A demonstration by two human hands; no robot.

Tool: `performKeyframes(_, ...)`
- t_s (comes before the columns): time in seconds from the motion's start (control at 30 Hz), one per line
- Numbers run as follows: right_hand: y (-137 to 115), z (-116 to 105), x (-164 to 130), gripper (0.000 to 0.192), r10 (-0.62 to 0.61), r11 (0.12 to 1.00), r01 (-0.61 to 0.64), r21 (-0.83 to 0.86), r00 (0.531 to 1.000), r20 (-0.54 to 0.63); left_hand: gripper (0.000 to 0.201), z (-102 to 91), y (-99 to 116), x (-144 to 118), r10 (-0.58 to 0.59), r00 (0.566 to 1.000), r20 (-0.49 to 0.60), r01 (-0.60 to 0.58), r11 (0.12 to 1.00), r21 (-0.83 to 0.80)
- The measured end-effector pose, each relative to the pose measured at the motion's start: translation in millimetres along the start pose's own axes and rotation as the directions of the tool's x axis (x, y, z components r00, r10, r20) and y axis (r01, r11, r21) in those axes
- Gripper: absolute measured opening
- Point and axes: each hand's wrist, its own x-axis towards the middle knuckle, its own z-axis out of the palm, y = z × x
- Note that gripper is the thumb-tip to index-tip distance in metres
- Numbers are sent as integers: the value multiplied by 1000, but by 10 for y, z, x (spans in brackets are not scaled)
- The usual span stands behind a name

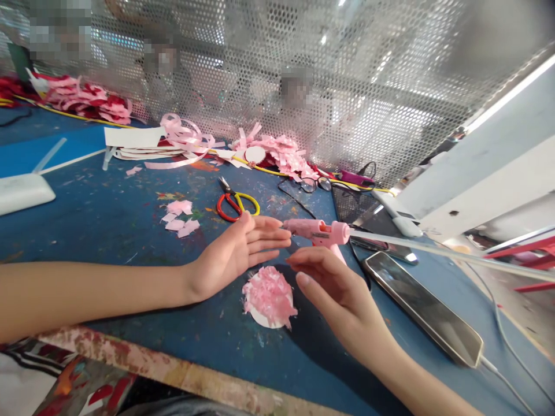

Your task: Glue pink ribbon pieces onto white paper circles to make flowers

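A white paper disc covered with pink ribbon pieces [269, 297] lies on the blue table [108, 231] between my hands. My left hand [236, 251] hovers flat and open just left of it, fingers stretched toward a pink glue gun [318, 231]. The glue gun stands on the table with a long clear glue stick [451, 254] running out to the right. My right hand [333, 289] is open right of the disc, fingers loosely curved, just below the glue gun and holding nothing.
Red and yellow scissors [234, 203] lie beyond my left hand. Pink scraps [180, 216] sit to the left. A phone [427, 309] on a cable lies at right. Ribbon piles [277, 151], white card strips [134, 138] and glasses [314, 184] line the perforated metal screen.
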Motion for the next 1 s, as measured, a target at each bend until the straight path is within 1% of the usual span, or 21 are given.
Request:
performKeyframes(0.07,-15,-10,19,12,-1,1000,1,-15,1000,-24,51,-29,12,22,-36,999,8,37,998,-54)
performKeyframes(0.17,-33,-15,40,13,32,999,-33,-28,999,-38,56,-93,22,74,-91,994,55,97,990,-104)
performKeyframes(0.27,-21,-7,41,16,87,996,-85,36,995,-41,62,-153,30,125,-122,990,64,130,981,-143)
performKeyframes(0.37,14,8,28,17,87,993,-81,91,994,-60,62,-173,31,143,-144,985,93,157,976,-150)
performKeyframes(0.43,31,16,19,21,66,995,-60,86,995,-75,62,-162,29,132,-150,977,153,168,979,-114)
performKeyframes(0.53,26,13,12,30,39,999,-37,31,997,-73,62,-129,27,99,-149,958,246,159,987,-19)
performKeyframes(0.57,16,6,14,30,27,1000,-27,-7,997,-71,61,-118,28,87,-150,951,269,152,988,13)
performKeyframes(0.63,-13,-12,20,23,-15,994,7,-111,997,-79,58,-100,32,67,-146,943,298,134,989,61)
performKeyframes(0.73,-61,-40,32,8,-145,963,112,-245,982,-120,54,-86,40,48,-136,939,316,109,989,100)
performKeyframes(0.83,-97,-54,32,4,-247,940,197,-279,956,-157,54,-84,47,38,-134,938,321,100,988,121)
performKeyframes(0.9,-111,-56,27,5,-265,936,214,-280,951,-157,56,-83,49,30,-135,937,323,92,985,146)
performKeyframes(1.0,-119,-54,18,4,-227,948,187,-259,965,-132,57,-74,54,8,-115,943,313,46,975,219)
